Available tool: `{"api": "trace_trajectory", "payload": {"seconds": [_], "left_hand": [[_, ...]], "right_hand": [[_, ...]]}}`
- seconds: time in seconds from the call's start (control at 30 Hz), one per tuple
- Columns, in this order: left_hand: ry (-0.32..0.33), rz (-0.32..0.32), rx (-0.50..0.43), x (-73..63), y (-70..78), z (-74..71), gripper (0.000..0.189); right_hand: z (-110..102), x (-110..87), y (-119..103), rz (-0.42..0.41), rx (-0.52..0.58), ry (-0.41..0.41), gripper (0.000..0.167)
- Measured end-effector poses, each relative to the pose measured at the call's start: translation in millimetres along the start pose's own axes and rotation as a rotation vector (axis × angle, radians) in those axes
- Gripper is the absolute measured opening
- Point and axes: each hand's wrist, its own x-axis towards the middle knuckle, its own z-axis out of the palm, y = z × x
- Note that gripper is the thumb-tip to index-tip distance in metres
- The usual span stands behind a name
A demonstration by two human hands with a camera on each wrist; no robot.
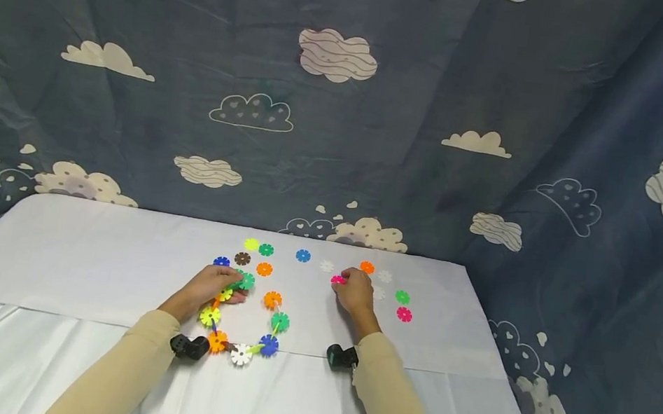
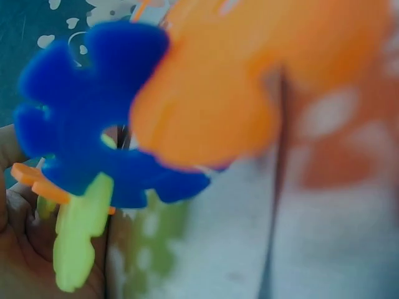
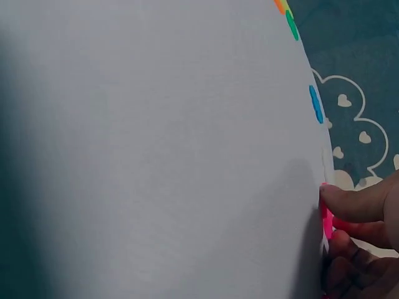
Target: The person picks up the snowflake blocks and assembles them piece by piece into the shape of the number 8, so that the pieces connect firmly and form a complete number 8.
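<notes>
In the head view my left hand [image 1: 207, 286] grips one end of a chain of notched plastic flower discs, at a green disc [image 1: 246, 280]. The chain curves toward me through a yellow disc [image 1: 210, 316], an orange disc [image 1: 217, 341], a white disc [image 1: 241, 355] and a blue disc [image 1: 269, 346], then up to another orange disc [image 1: 272, 300]. Close to the left wrist camera, a blue disc [image 2: 118, 62] and a blurred orange disc [image 2: 206, 93] partly cover the hand. My right hand [image 1: 355, 293] pinches a loose pink disc [image 3: 327, 218] between thumb and fingers, low over the table.
Loose discs lie at the back of the white table [image 1: 107, 260]: yellow [image 1: 251, 244], brown [image 1: 242, 259], blue [image 1: 303, 255] and orange [image 1: 367, 267]. Right of my right hand are a green disc [image 1: 402, 297] and a pink one [image 1: 404, 314]. A cloud-patterned curtain [image 1: 372, 191] hangs behind.
</notes>
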Motion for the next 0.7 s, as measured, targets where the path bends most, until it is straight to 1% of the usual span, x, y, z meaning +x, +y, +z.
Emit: {"api": "trace_trajectory", "payload": {"seconds": [0.1, 0.17, 0.2, 0.27, 0.33, 0.4, 0.43, 0.47, 0.53, 0.63, 0.7], "left_hand": [[-0.008, 0.001, 0.003, 1.5, 0.7, 1.2, 0.037], [-0.007, -0.002, -0.001, 2.0, 0.6, 1.7, 0.037], [-0.001, -0.005, 0.000, 2.0, 0.5, 1.9, 0.036], [0.002, -0.015, -0.011, 2.7, 0.0, 1.7, 0.036], [0.005, -0.017, -0.013, 3.1, -0.6, 1.3, 0.037], [0.008, -0.020, -0.026, 3.6, -0.7, 0.9, 0.036], [0.009, -0.017, -0.033, 3.9, -1.1, 0.6, 0.037], [0.014, -0.017, -0.041, 4.0, -1.0, 0.5, 0.036], [0.020, -0.010, -0.049, 4.0, -0.6, 0.8, 0.035], [0.025, -0.001, -0.051, 3.7, 0.1, 1.8, 0.033], [0.024, 0.000, -0.043, 2.6, 0.8, 2.8, 0.032]], "right_hand": [[-2, 1.0, 0, 0.026, 0.002, -0.008, 0.029], [-2, -0.1, 0, 0.011, 0.013, 0.008, 0.026], [-2, -0.9, 0, 0.004, 0.043, 0.009, 0.024], [0, -3.1, -1, -0.039, 0.148, 0.012, 0.021], [3, -6.8, -5, -0.086, 0.306, -0.014, 0.019], [7, -11.4, -13, -0.110, 0.469, -0.081, 0.016], [9, -14.3, -20, -0.131, 0.522, -0.110, 0.015], [12, -16.8, -26, -0.153, 0.550, -0.140, 0.014], [16, -22.4, -41, -0.184, 0.562, -0.194, 0.012], [22, -29.6, -62, -0.264, 0.502, -0.232, 0.007], [27, -33.2, -71, -0.299, 0.464, -0.247, 0.005]]}}
